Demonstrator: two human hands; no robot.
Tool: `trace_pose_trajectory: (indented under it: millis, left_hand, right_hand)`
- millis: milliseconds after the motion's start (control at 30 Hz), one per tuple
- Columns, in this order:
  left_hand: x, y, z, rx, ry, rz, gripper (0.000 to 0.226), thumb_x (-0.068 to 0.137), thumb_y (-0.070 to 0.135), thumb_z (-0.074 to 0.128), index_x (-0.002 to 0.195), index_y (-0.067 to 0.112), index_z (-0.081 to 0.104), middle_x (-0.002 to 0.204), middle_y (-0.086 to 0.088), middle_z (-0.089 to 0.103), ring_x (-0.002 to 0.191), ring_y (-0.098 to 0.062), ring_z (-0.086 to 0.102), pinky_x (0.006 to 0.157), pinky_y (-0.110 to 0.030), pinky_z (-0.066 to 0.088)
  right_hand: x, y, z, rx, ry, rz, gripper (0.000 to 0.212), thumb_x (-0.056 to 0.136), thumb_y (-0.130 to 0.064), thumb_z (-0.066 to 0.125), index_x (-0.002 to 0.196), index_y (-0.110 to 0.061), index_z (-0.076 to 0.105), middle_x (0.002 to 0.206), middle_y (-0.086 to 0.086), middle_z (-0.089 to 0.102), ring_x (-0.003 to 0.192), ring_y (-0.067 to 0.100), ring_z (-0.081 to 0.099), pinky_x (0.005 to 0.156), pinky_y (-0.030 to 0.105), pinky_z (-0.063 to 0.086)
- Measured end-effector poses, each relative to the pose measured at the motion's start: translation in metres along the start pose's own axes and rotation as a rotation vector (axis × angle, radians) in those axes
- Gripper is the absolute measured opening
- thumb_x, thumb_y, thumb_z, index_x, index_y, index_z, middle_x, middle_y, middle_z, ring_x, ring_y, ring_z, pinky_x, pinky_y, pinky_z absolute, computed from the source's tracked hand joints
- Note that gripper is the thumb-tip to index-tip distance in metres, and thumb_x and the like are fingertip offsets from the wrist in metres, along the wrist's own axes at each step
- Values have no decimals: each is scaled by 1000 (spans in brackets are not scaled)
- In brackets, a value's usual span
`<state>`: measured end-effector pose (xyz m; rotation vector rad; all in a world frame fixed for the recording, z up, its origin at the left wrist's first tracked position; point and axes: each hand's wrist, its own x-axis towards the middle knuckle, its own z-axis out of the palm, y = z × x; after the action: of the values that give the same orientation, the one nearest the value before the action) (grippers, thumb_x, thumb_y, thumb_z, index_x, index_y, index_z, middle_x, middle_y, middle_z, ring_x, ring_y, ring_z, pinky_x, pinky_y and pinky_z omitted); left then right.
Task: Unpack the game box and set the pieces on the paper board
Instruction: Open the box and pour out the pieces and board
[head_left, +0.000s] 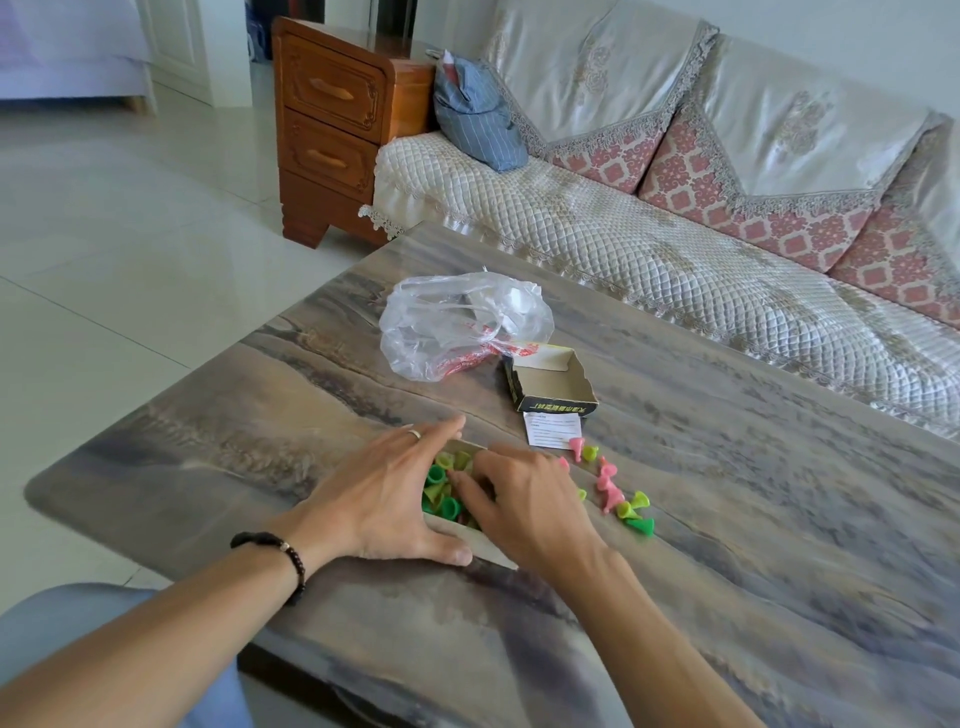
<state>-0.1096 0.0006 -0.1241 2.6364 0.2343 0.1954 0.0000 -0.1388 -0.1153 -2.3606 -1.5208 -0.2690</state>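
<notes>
The box tray (470, 540) of green pieces (441, 486) sat near the worktop's (727, 519) front edge, between your hands. Your left hand (395, 499) braced its side, fingers straight. Your right hand (524, 506) reached in with curled fingers; whether they pinched a piece I couldn't tell. Loose pink and green pieces (621, 496) lay just right. Beyond them sat the empty lid (553, 382), a leaflet (553, 430) and a plastic bag (457, 325).
</notes>
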Motion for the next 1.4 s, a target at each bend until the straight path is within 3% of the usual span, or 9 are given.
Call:
trace_pose_trajectory:
  millis: [267,400,533,700,867,967,1100,1200,1400]
  left_hand:
    - [2,-4,4,6,15,-4,130,48,83,67,152,31,9,152,7,33,138,-13,31,111,-27,29]
    - [2,-4,3,16,26,3,128,48,84,66,151,31,12,151,7,35,137,-12,33,110,-27,31]
    - [2,-4,2,20,13,7,129,49,84,67,151,30,12,152,8,33,137,-12,34,109,-28,31]
    - [2,-2,1,34,16,9,128,50,82,70,151,29,11,153,8,31,137,-12,32,108,-25,28]
    - [2,-2,0,36,1,2,129,52,82,69,152,28,8,156,6,25,140,-12,26,111,-27,26]
    - [2,-3,2,69,1,-1,130,52,85,65,152,26,8,158,3,21,145,-11,15,118,-30,10]
    - [2,-3,3,131,11,-10,130,52,89,58,152,23,8,157,0,24,146,-7,7,119,-44,-7]
    - [2,-2,3,139,11,-19,130,52,88,58,152,23,8,157,-2,25,146,-8,8,119,-43,-8]
    - [2,-1,3,96,18,2,119,58,76,59,151,21,11,154,-2,29,145,-7,12,120,-38,-1]
  right_hand:
    - [3,-5,-4,303,119,247,42,92,-31,55,52,-18,47,46,-3,44,45,11,40,44,24,29]
    - [12,3,-13,518,288,449,40,92,-28,53,61,-4,61,52,10,53,46,7,33,47,32,32]
    - [15,40,-14,373,391,588,45,90,-35,48,55,-10,58,53,4,63,45,16,46,48,32,41]
    - [4,63,-4,-28,211,526,40,90,-35,52,60,-9,55,62,4,63,59,34,52,53,34,45]
    - [4,67,-7,-89,107,466,29,93,-30,46,72,-14,59,83,1,60,71,33,56,56,34,43]
    - [3,64,-12,-184,134,419,20,92,-31,51,92,-19,67,98,1,62,90,29,59,60,35,47]
    - [2,42,-21,-70,280,236,11,85,-25,64,86,-14,67,83,2,66,81,25,60,57,31,46]
    - [2,9,-21,63,161,68,21,88,-37,54,85,-19,65,78,-5,64,67,16,60,53,29,48]
    - [8,-4,-6,-18,-32,-45,35,87,-45,45,109,-25,64,87,-6,61,82,17,58,59,30,45]
